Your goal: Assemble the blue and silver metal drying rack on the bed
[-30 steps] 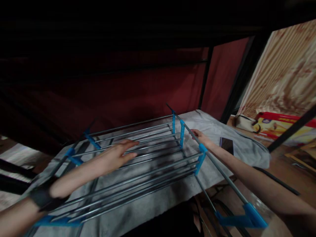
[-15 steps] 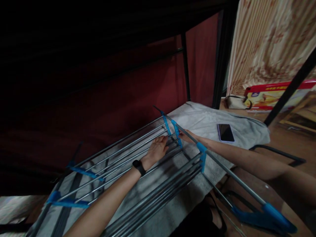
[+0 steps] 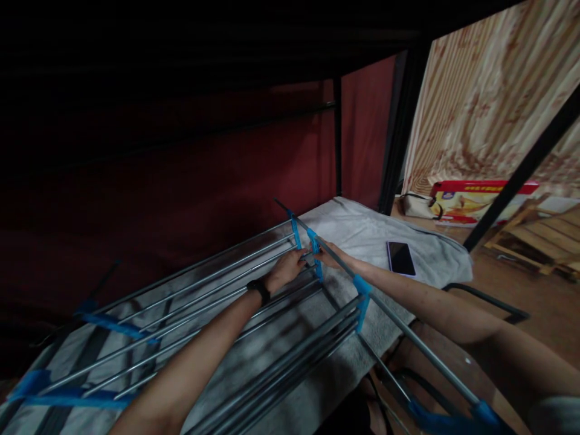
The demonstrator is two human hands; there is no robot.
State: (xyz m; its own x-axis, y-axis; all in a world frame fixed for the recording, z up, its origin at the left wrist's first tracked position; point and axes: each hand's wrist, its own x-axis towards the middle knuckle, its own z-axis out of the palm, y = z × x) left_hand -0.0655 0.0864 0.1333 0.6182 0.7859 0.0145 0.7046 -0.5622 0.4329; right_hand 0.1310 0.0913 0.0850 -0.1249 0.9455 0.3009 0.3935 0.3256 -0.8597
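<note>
Grey cloth (image 3: 376, 232) covered surface. Drying rack (image 3: 217, 302), thin metal rods, blue plastic joints, lay flat on it, long axis lower-left to upper-right. Left hand (image 3: 285, 270) and right hand (image 3: 330, 257) met at far joint, grip probably closed, blurred. Dark flat phone (image 3: 400, 258) nearby.

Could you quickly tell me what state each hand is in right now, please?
Left hand: fingers curled on the drying rack rods.
Right hand: at the rack's side rail; grip cannot be told.

Rack (image 3: 217, 302) lies on towel (image 3: 362, 232); phone (image 3: 401, 258) to rack's right.
</note>
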